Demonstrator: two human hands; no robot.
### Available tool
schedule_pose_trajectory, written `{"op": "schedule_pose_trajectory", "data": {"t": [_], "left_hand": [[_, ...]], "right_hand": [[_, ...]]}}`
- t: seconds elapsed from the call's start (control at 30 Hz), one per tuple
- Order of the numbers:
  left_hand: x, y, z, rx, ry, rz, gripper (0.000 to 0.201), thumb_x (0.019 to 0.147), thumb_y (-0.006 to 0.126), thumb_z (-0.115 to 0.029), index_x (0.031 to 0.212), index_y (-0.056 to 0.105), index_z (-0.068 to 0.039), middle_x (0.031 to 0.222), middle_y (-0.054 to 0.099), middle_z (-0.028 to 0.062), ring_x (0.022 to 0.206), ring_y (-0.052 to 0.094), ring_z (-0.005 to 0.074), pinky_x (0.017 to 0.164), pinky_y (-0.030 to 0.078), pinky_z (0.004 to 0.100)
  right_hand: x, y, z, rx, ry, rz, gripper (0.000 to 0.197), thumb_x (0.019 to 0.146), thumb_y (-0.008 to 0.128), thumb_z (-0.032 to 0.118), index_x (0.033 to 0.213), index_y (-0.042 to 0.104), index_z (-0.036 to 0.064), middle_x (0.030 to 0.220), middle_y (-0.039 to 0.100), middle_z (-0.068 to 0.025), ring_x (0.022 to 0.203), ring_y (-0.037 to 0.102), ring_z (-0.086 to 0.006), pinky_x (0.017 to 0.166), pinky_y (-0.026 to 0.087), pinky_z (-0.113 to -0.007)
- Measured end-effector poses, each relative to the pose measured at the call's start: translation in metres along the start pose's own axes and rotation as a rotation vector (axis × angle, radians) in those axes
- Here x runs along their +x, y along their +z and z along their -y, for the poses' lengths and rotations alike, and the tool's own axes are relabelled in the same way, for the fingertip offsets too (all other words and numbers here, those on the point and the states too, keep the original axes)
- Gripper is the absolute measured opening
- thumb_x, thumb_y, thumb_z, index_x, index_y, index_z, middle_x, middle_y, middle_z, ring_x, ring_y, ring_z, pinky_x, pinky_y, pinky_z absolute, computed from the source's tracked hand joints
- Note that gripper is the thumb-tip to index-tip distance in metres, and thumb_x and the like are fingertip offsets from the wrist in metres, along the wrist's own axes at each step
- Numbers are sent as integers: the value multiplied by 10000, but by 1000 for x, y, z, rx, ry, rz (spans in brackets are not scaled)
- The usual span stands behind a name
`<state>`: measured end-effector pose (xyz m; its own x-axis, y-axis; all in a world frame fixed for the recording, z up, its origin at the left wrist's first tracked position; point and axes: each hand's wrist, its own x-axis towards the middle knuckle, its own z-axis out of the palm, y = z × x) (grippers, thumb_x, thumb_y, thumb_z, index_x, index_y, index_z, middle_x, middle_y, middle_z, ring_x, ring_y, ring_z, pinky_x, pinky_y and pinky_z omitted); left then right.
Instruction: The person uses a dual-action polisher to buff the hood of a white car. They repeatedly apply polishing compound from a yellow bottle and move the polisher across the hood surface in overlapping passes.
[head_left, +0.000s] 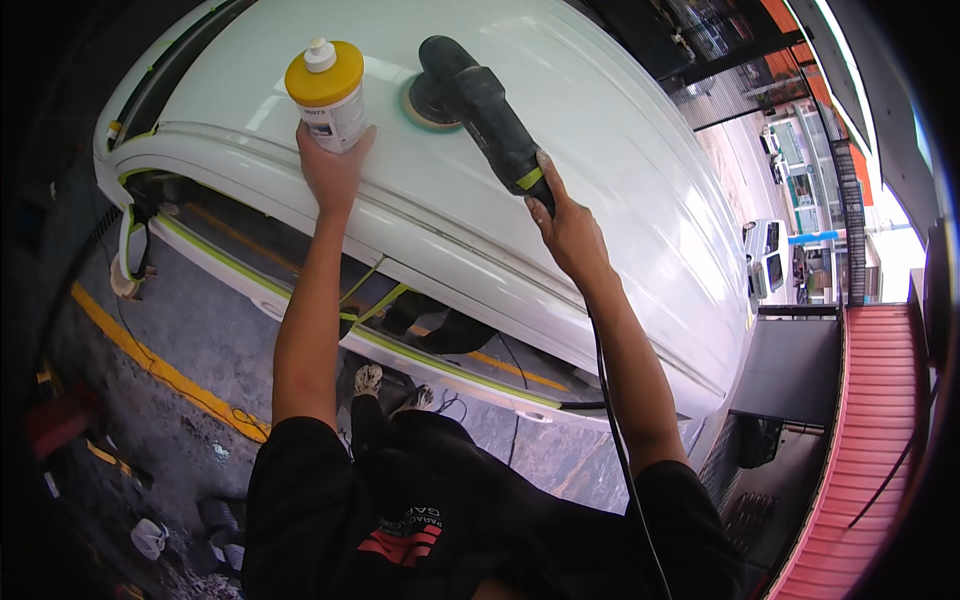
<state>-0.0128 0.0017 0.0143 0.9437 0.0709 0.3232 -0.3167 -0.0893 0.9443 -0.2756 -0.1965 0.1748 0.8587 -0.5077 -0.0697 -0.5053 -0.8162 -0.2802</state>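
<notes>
A white car roof (560, 130) stretches out in front of me. My left hand (332, 165) is closed round a white bottle (338, 120) with a wide yellow top and a white cap; it stands on or just above the roof's near left part, I cannot tell which. In my right hand (570, 220) is the handle of a black electric polisher (490, 125) with a yellow-green band. Its round greenish pad (428, 108) lies against the roof, to the right of the bottle. The fingers wrap the handle from the near end.
A black power cord (618, 440) runs down along my right arm. Yellow-green masking tape (225, 262) edges the car's side windows. On the grey floor below are a yellow line (165, 372), loose cables and a crumpled white thing (149, 538). A red corrugated panel (870, 430) stands at the right.
</notes>
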Motion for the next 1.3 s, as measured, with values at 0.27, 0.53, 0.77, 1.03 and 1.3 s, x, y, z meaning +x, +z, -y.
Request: {"op": "schedule_pose_trajectory", "data": {"t": [0.27, 0.53, 0.77, 1.03, 1.3], "left_hand": [[-7, 5, -1, -10, 38, 17, 1022, 685, 1012, -290, 1461, 440, 51, 1378, 603, 229, 1285, 623, 380, 1093, 502, 474], [-4, -4, 6, -15, 115, -100, 932, 771, 978, -351, 1404, 423, 49, 1290, 628, 237, 1207, 643, 362, 1041, 505, 456], [-8, 11, -4, -11, 68, -71, 962, 748, 987, -377, 1398, 418, 47, 1307, 632, 244, 1199, 660, 355, 1045, 512, 452], [8, 4, 28, 9, 65, -55, 1035, 732, 1001, -350, 1428, 355, 59, 1362, 615, 266, 1231, 666, 379, 1071, 542, 464], [7, 8, 30, 26, 52, -10, 1053, 749, 989, -370, 1412, 302, 72, 1360, 585, 279, 1241, 647, 406, 1119, 544, 498]], "right_hand": [[76, -5, 51, 63, 3, 22, 692, 1102, 564, 385, 1694, 244, 223, 924, 745, -301, 890, 735, -504, 776, 541, -570], [20, 2, 25, -57, -76, 58, 716, 1086, 594, 405, 1699, 233, 321, 979, 754, -291, 944, 734, -506, 816, 554, -560], [76, -7, 26, 144, 22, -52, 755, 1073, 608, 402, 1702, 237, 211, 927, 738, -330, 902, 727, -531, 790, 540, -565], [-83, 12, -13, 125, 245, -113, 755, 1056, 645, 337, 1693, 245, 272, 873, 720, -310, 842, 703, -532, 769, 540, -570], [-272, 5, -114, 142, 726, -353, 803, 1053, 651, 335, 1710, 193, 280, 967, 745, -318, 920, 726, -534, 806, 555, -570]]}}
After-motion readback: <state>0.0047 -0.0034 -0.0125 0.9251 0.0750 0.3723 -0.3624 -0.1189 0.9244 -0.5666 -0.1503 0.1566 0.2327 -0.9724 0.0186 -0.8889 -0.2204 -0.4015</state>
